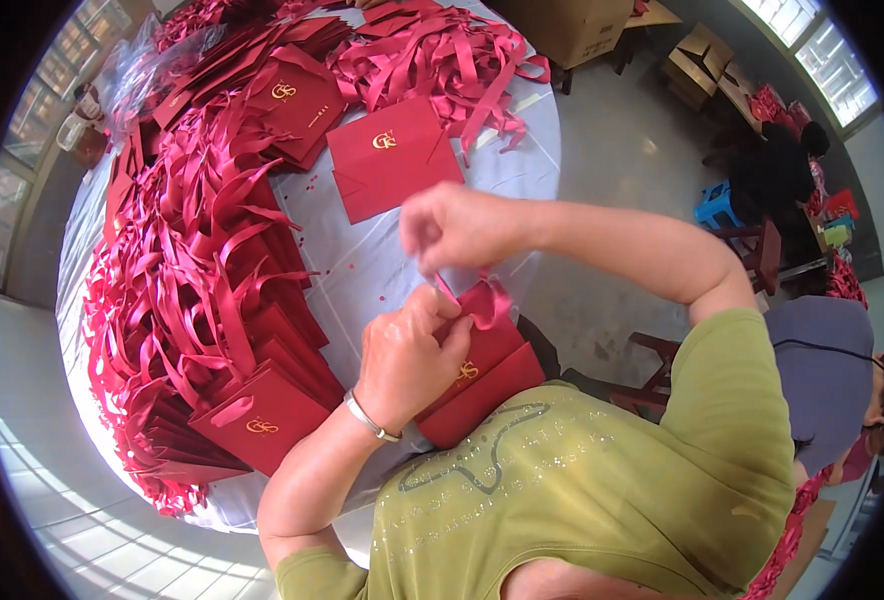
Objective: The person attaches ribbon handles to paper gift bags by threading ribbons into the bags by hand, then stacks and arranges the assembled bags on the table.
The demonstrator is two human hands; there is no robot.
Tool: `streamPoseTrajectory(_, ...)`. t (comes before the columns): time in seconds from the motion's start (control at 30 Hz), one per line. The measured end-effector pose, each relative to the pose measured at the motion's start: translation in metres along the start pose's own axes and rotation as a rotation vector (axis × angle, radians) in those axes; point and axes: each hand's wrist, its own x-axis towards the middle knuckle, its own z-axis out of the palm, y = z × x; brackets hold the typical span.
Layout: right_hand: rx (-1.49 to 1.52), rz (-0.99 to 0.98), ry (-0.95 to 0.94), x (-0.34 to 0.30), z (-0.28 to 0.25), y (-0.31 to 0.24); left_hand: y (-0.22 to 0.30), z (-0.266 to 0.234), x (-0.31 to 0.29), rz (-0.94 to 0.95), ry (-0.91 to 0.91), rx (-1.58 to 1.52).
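Observation:
A red paper gift bag (477,380) with a gold emblem rests against my body at the table's edge. My left hand (407,350) is closed at the bag's top, its thumb and forefinger pinching a pink-red ribbon (492,305) there. Just above it and farther from me, my right hand (462,225) hangs with curled fingers, slightly blurred. What those fingers hold, if anything, is hidden. Beyond my right hand, another flat red bag (397,160) lies on the pale tablecloth (347,265).
Rows of red bags with ribbon handles (192,260) crowd the table's left side. Loose ribbons (442,60) are heaped at the far end, beside stacked bags (297,105). To the right are cardboard boxes (700,60), a blue stool (717,205) and another person (822,360).

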Motion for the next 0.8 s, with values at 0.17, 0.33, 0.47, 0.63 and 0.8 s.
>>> streamPoseTrajectory(0.17,0.135,-0.043,0.279,0.018,-0.014,0.011,0.004,0.005,-0.002,-0.029,-0.024,-0.013)
streamPoseTrajectory(0.33,-0.004,-0.078,0.376,0.013,-0.011,0.014,0.005,0.005,-0.002,-0.089,-0.051,-0.034)
streamPoseTrajectory(0.47,-0.268,-0.132,0.331,-0.038,-0.008,0.009,-0.003,0.004,-0.001,-0.141,-0.078,-0.006)
streamPoseTrajectory(0.63,-0.380,-0.088,0.181,-0.098,0.000,0.012,-0.007,0.003,0.000,-0.148,-0.136,0.000)
streamPoseTrajectory(0.8,-0.567,-0.106,0.179,-0.122,0.000,-0.003,-0.005,0.001,0.002,-0.199,-0.175,-0.010)
